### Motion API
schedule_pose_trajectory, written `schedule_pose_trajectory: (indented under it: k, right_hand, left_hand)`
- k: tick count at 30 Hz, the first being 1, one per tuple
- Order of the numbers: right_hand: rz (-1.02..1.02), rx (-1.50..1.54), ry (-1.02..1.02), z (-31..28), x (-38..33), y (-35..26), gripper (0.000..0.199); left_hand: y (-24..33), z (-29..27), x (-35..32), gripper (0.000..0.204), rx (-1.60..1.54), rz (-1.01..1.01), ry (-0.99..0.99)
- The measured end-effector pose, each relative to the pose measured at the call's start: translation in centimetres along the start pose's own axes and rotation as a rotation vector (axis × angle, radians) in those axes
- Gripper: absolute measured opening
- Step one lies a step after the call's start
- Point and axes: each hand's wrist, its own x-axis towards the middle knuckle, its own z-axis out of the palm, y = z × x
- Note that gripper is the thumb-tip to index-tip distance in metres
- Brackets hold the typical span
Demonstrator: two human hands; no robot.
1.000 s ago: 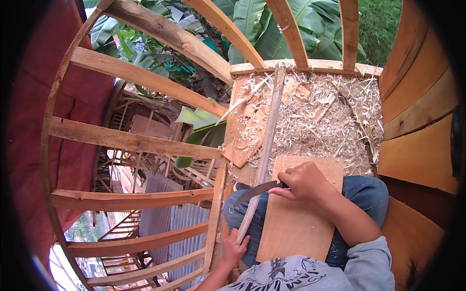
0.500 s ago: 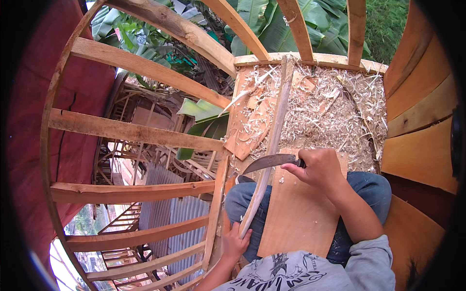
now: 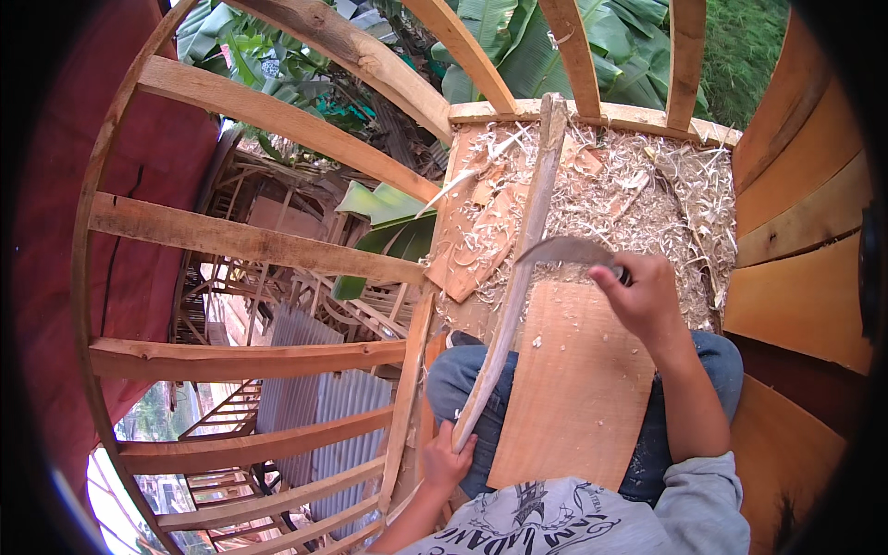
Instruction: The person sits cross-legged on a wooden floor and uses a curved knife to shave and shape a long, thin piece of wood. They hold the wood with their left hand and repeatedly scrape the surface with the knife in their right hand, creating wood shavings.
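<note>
A long, narrow wooden pole (image 3: 504, 338) slants from my lap up to the far rail. Low on it, my left hand (image 3: 448, 457) is wrapped round its near end. My right hand (image 3: 640, 294) grips a curved knife (image 3: 569, 249) by its dark handle, thumb laid along the blade side. The blade points left, and its tip reaches the pole about midway along. Across my thighs lies a flat wooden board (image 3: 575, 388) with a few small chips on it.
Wood shavings (image 3: 647, 208) cover the floor ahead, with reddish wood pieces (image 3: 486, 231) under some of them. Slatted wooden railings (image 3: 250, 242) enclose the left and far sides. Overlapping planks (image 3: 805, 291) form a wall at right. Banana leaves (image 3: 541, 65) hang beyond the rail.
The knife and my right hand have moved up and to the right, farther along the pole. My left hand stays at the pole's near end.
</note>
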Motion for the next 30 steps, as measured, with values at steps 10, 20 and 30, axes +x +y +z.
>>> schedule_pose_trajectory:
  k: [10,20,30]
  right_hand:
    - [0.042,-0.299,-0.077,2.3,0.1,1.3,0.064]
    - [0.005,-0.099,0.014,0.5,0.0,-0.1,0.06]
    - [0.246,-0.142,-0.021,1.8,2.3,2.2,0.066]
  left_hand:
    - [1.2,-0.7,0.3,0.03,-0.008,-0.058,-0.078]
    - [0.9,-0.6,0.1,0.03,0.001,-0.08,-0.076]
    - [0.9,-0.1,-0.1,0.033,0.051,-0.049,-0.074]
